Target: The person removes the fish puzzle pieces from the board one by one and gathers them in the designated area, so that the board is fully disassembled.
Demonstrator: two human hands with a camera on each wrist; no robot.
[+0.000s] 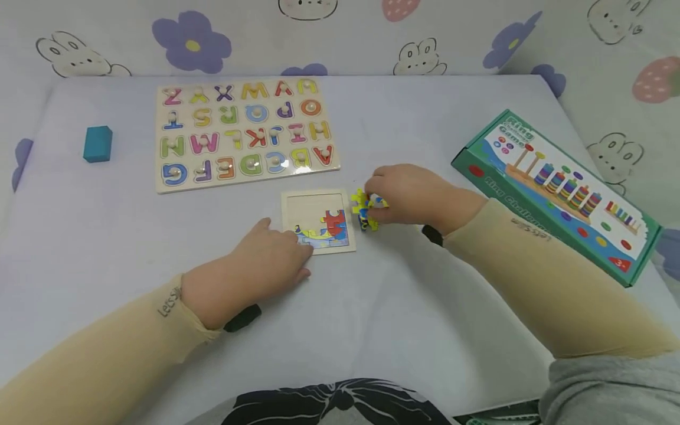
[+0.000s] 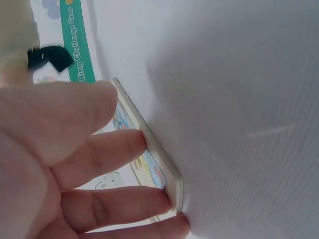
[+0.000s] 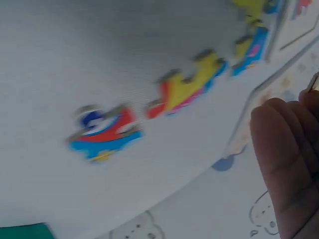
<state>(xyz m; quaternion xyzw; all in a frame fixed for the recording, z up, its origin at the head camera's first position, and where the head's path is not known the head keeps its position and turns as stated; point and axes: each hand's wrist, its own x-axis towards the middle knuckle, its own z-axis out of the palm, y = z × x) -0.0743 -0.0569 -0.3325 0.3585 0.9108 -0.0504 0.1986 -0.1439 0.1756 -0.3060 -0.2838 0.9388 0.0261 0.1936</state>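
Note:
A small square wooden puzzle tray (image 1: 308,206) lies before me, partly filled with colourful jigsaw pieces (image 1: 334,224) along its bottom and right side. My left hand (image 1: 262,260) rests at its lower left corner, fingers extended; the left wrist view shows fingertips along the tray's rim (image 2: 157,152). Just right of the tray, my right hand (image 1: 419,195) is over a cluster of loose pieces (image 1: 361,206), thumb and fingers bent together around a puzzle piece. A thin edge of that piece (image 3: 313,82) shows at the fingertips in the right wrist view. Other loose pieces (image 3: 192,87) lie on the cloth.
A wooden alphabet board (image 1: 244,136) with knobbed letters lies behind the tray. At the far left stands a teal block (image 1: 98,144). A green Ring Challenge Game box (image 1: 558,195) lies at the right, beside my right forearm. White cloth (image 1: 372,330) covers the table.

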